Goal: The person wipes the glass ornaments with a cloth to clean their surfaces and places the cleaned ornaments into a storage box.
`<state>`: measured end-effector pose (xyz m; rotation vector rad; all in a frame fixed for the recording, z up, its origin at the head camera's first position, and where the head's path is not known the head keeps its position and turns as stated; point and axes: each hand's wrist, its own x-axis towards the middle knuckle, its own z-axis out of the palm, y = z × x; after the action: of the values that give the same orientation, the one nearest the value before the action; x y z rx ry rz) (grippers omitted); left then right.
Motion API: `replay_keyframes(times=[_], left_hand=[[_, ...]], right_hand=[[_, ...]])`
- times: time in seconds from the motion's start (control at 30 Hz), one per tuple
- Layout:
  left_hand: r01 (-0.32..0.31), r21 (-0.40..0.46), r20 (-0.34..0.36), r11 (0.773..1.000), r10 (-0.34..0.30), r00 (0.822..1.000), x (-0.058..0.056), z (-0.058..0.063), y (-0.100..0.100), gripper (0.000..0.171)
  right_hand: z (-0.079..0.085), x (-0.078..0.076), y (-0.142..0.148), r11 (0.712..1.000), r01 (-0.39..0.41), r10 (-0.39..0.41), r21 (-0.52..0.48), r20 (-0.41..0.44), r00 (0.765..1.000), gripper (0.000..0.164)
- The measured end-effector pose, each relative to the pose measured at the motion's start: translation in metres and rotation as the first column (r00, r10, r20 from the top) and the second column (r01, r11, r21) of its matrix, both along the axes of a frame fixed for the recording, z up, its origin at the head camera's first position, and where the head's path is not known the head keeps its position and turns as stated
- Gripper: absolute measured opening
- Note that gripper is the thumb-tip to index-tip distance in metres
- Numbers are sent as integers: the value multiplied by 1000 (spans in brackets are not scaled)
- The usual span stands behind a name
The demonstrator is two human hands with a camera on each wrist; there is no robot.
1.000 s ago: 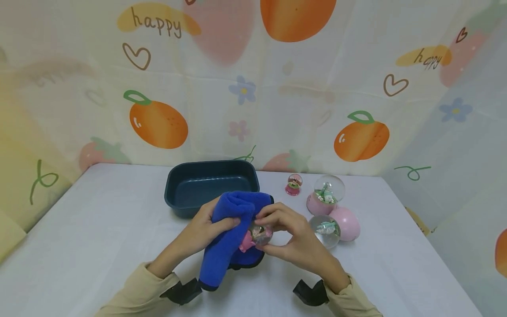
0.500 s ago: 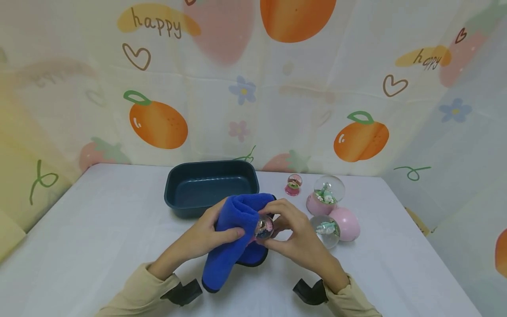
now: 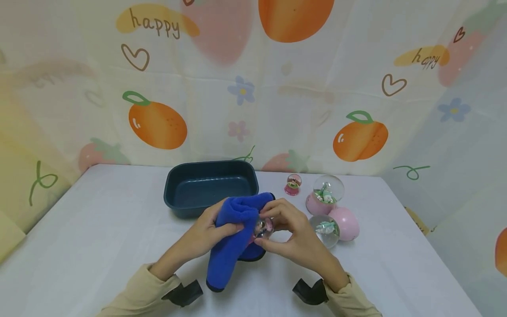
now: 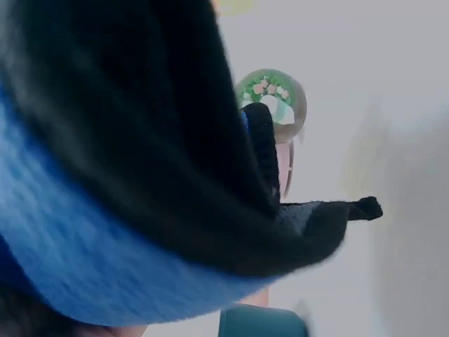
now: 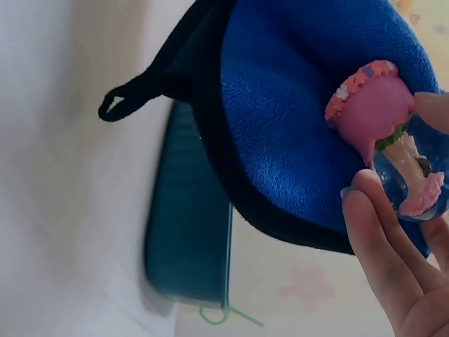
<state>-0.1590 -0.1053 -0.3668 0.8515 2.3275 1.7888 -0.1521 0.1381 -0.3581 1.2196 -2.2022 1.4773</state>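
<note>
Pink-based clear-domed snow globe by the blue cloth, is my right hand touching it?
Touching: right wrist view shows your right hand with fingertips on the snow globe.

The cloth (image 3: 231, 246) looks plush, the globe (image 3: 263, 228) glossy

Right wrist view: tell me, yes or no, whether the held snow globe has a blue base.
No, the snow globe has a pink base that stands out against the blue cloth.

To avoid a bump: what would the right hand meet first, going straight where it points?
Likely the blue cloth, just beyond the small globe the right hand holds; depth between them is unclear.
</note>
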Motion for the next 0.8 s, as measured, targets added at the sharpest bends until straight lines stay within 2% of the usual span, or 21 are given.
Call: replay_keyframes(times=[0.17,0.3,0.37,0.5,0.57,0.8], left_hand=[[-40,38,-6,998,40,999,-3,-2,-3,39],[-36,55,39,998,33,999,-5,-2,-5,43],[-3,46,69,999,0,998,-5,-2,-6,49],[105,5,127,995,-104,986,-3,0,-7,59],[126,-1,140,992,-125,982,-2,1,-6,59],[66,49,58,997,-69,996,-1,1,-4,44]], right_hand=[[1,0,1,1000,-30,30,5,2,1000,37],[1,0,1,999,-41,41,2,-1,999,39],[0,0,1,999,-40,40,0,-2,999,39],[0,0,1,999,-39,39,-4,0,999,39],[-1,0,0,999,-46,46,-5,1,999,38],[1,0,1,997,-80,80,3,4,997,38]])
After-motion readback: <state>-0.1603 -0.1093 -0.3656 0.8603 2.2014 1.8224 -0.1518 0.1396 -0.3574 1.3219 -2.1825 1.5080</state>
